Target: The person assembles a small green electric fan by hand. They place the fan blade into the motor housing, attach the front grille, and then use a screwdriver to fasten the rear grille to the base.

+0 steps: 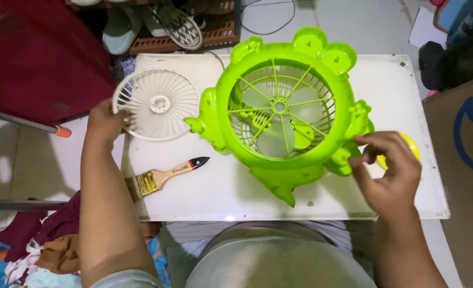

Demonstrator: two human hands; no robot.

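The white counter (386, 85) carries a lime-green fan body (279, 112) lying flat at its middle, blades bared, so the work looks to be at the stage where the front guard is off. The round white grille (156, 104) rests at the counter's left edge, partly overhanging; the left hand (104, 125) is closed on its rim. The right hand (387, 166) pinches the fan's right-side fitting beside a yellow part (411, 145). A paintbrush (164, 176) lies near the front-left edge. Free room remains along the front and the far right.
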